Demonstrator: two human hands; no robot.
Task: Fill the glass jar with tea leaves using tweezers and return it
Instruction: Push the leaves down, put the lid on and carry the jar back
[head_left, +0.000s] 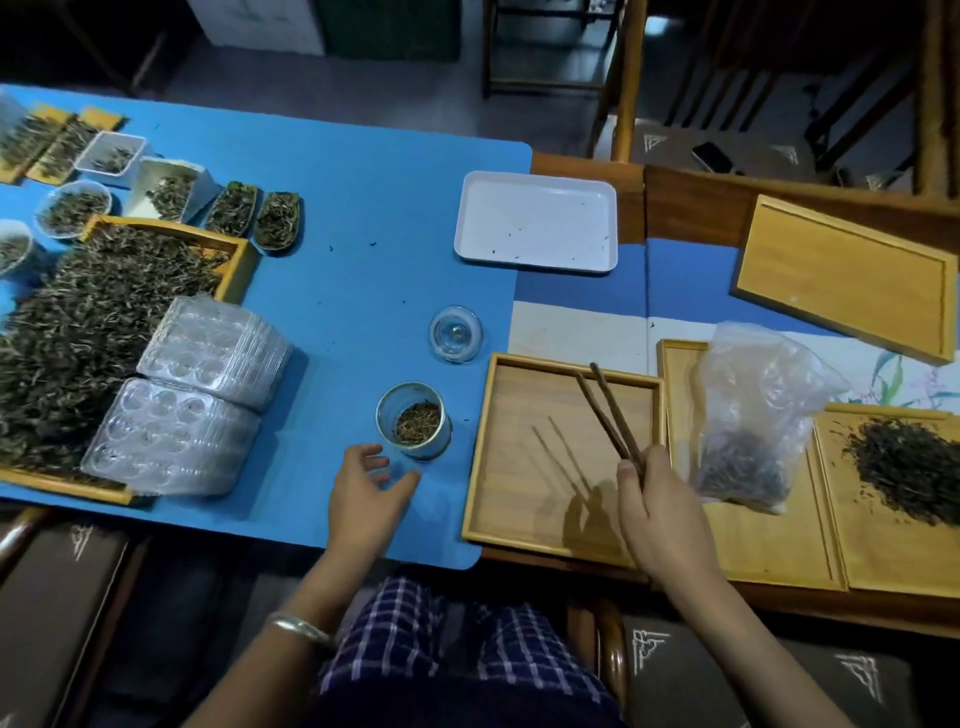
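A small glass jar (414, 422) stands upright on the blue mat, with tea leaves in its bottom. Its glass lid (456, 333) lies apart, farther back. My left hand (367, 493) hovers just in front of the jar, fingers loosely spread, holding nothing. My right hand (655, 501) grips long dark wooden tweezers (609, 415) over an empty wooden tray (558, 457); the tips point away from me and carry no leaves that I can see. A clear plastic bag of tea leaves (748, 426) lies to the right of that hand.
A big wooden tray heaped with tea (93, 332) and stacked clear plastic blister trays (192, 400) fill the left. Small dishes of tea stand behind them. A white plastic tray (537, 223) sits at the back. Wooden trays, one with a loose tea pile (904, 467), are at right.
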